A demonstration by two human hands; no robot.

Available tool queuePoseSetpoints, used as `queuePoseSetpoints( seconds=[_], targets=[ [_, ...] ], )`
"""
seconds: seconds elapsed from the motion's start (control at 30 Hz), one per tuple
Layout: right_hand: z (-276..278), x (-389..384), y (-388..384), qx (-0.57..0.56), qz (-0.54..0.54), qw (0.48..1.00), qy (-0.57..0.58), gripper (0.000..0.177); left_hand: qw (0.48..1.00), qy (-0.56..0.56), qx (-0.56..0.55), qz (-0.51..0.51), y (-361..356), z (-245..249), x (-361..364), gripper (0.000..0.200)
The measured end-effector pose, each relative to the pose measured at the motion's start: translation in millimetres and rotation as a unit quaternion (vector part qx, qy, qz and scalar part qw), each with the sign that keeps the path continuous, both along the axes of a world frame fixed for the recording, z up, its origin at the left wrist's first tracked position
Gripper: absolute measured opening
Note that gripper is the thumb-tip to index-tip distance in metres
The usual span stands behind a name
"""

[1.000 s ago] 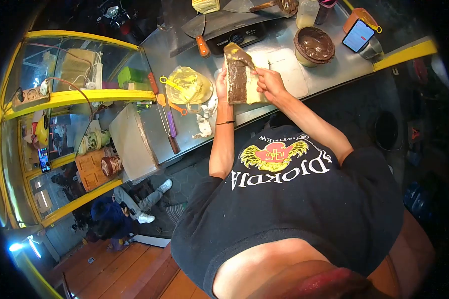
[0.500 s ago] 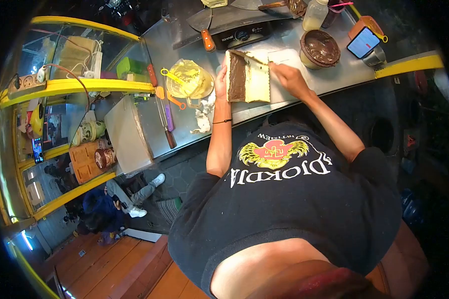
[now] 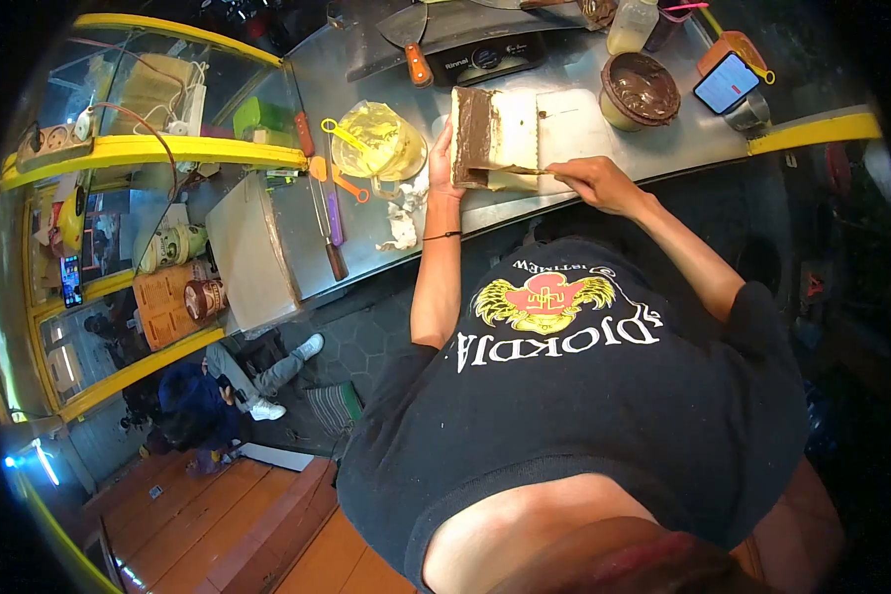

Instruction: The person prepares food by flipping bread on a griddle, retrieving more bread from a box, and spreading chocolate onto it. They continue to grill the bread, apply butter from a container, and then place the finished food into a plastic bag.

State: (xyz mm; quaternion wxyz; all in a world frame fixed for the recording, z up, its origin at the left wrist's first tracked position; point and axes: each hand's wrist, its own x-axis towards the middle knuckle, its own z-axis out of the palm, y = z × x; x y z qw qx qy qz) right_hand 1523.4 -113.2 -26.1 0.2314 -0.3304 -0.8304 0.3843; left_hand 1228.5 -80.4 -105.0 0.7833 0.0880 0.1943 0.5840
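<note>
My left hand (image 3: pixel 446 163) is wrapped around the left side of a loaf of pale bread (image 3: pixel 514 127), holding it up over the counter. Dark chocolate spread (image 3: pixel 472 127) covers the loaf's left part. In my right hand (image 3: pixel 604 185), closed at the loaf's lower right corner, is a thin spreading knife (image 3: pixel 525 170). Its blade reaches left across the lower part of the bread. A white board (image 3: pixel 579 134) lies beneath and to the right. Farther right stands a tub of chocolate spread (image 3: pixel 641 91). Left of my left hand is a container of yellow spread (image 3: pixel 378 148).
A Rinnai stove (image 3: pixel 485 61) sits at the back, with an orange-handled scraper (image 3: pixel 419 67) before it. A phone (image 3: pixel 728 82) leans at the right. Knives (image 3: pixel 333 223) and crumpled tissue (image 3: pixel 400 230) lie left. A yellow-framed glass case (image 3: pixel 158 163) borders the counter; a person (image 3: pixel 198 401) sits beyond.
My right hand and the knife have moved down along the bread, from its upper right edge to its lower end. The loaf has tilted slightly in my left hand.
</note>
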Motion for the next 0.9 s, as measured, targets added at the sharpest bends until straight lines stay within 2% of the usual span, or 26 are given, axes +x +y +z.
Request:
queuePoseSetpoints(
  seconds=[0.03, 0.13, 0.17, 0.2, 0.27, 0.33, 0.37, 0.47, 0.53, 0.6, 0.67, 0.7, 0.73, 0.8, 0.83, 0.9],
  targets=[
    [-5.3, 3.4, 3.7, 0.013, -0.008, 0.998, 0.064, 0.021, 1.0, 0.006, 0.004, 0.003, -0.7, 0.7, 0.8, 0.037],
    [-7.3, -2.4, 27.3, -0.016, -0.136, 0.987, 0.087, 0.025, 1.0, -0.007, 0.02, -0.008, -6.4, 5.4, 1.1, 0.037],
    [-12.9, -6.3, 41.5, 0.029, -0.143, 0.984, 0.102, 0.027, 1.0, 0.0, 0.007, 0.019, -9.3, 8.2, 4.5, 0.036],
    [-14.1, -10.2, 50.0, 0.018, -0.148, 0.984, 0.095, 0.027, 1.0, -0.001, 0.005, 0.022, -9.6, 1.1, 4.1, 0.036],
    [-14.0, -8.4, 48.1, -0.036, -0.076, 0.995, 0.055, 0.026, 1.0, -0.02, -0.007, 0.0, -6.0, -10.9, -2.6, 0.037],
    [-12.2, -1.1, 27.7, -0.019, 0.045, 0.998, 0.032, 0.025, 1.0, -0.017, -0.018, 0.006, -6.1, -11.6, -3.6, 0.037],
    [-0.6, 0.6, 15.9, -0.042, 0.058, 0.997, 0.022, 0.024, 1.0, -0.021, -0.022, 0.005, -7.0, -15.7, -5.1, 0.038],
    [5.0, 5.2, 11.3, -0.043, 0.007, 0.998, 0.039, 0.024, 0.998, -0.052, -0.029, 0.004, -4.8, -22.4, -8.7, 0.042],
    [-5.5, -1.9, 15.9, -0.011, -0.084, 0.994, 0.075, 0.025, 0.998, -0.051, -0.023, -0.028, -6.0, -19.9, -8.9, 0.04],
    [-4.0, -1.6, 12.7, 0.007, -0.014, 1.0, 0.02, 0.024, 0.998, -0.049, -0.032, -0.034, -4.9, -22.5, -10.5, 0.04],
    [8.5, 4.0, -1.5, -0.058, 0.054, 0.997, 0.019, 0.024, 0.994, -0.063, -0.076, -0.04, -0.9, -21.8, -13.4, 0.04],
    [4.0, 6.8, -5.4, -0.03, 0.048, 0.996, 0.068, 0.024, 0.995, -0.069, -0.062, -0.048, -0.9, -21.8, -12.7, 0.041],
    [8.5, 11.9, -2.7, -0.028, 0.049, 0.996, 0.068, 0.024, 0.995, -0.069, -0.061, -0.047, -0.7, -22.2, -11.4, 0.041],
    [20.2, 25.7, 3.9, -0.269, -0.057, 0.961, 0.036, 0.024, 1.0, 0.003, -0.028, -0.012, -5.6, -1.9, -1.5, 0.042],
    [5.3, 32.5, 14.0, -0.192, -0.079, 0.976, 0.074, 0.024, 0.998, 0.048, -0.029, -0.008, -9.8, 9.4, 1.7, 0.041],
    [14.4, 38.2, 33.3, -0.168, -0.11, 0.979, 0.038, 0.024, 0.997, 0.069, -0.025, -0.007, -10.6, 18.8, 5.9, 0.04]
  ],
)
